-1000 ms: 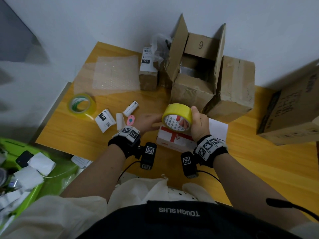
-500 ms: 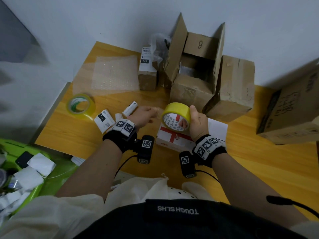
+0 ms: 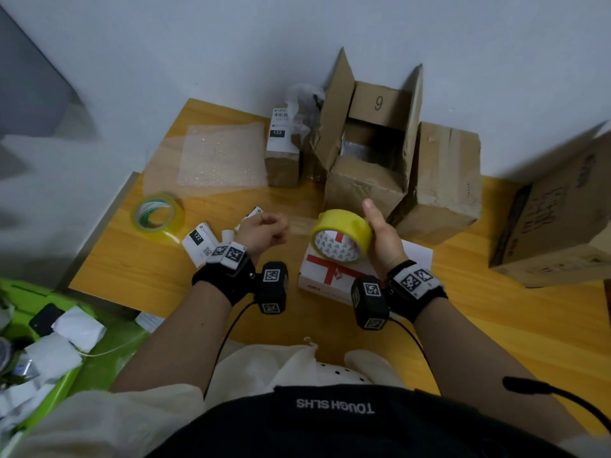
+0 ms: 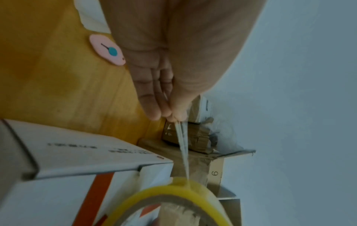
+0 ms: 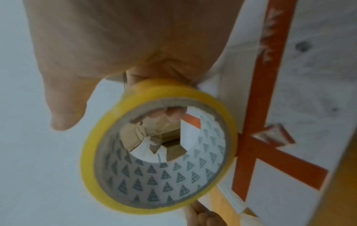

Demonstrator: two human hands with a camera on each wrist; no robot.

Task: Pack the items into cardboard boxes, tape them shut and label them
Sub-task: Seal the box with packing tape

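So the right hand (image 3: 383, 236) has its fingers curled through the core of the yellow roll (image 3: 340, 234), thumb sticking up free, which looks like it lets the roll spin. Left hand (image 3: 261, 231) pinches the tape end (image 4: 182, 146) between pressed-together fingers (image 4: 152, 105) and thumb, stretched taut off to the side. All of it hovers just above the white box (image 3: 330, 279) on the bench (image 3: 496, 325), so I'd guess that strip is meant for its lid.

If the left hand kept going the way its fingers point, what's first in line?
Likely the yellow tape roll: the left hand pinches the clear tape strip, which runs straight from its fingertips to that roll in the right hand. Depth is unclear.
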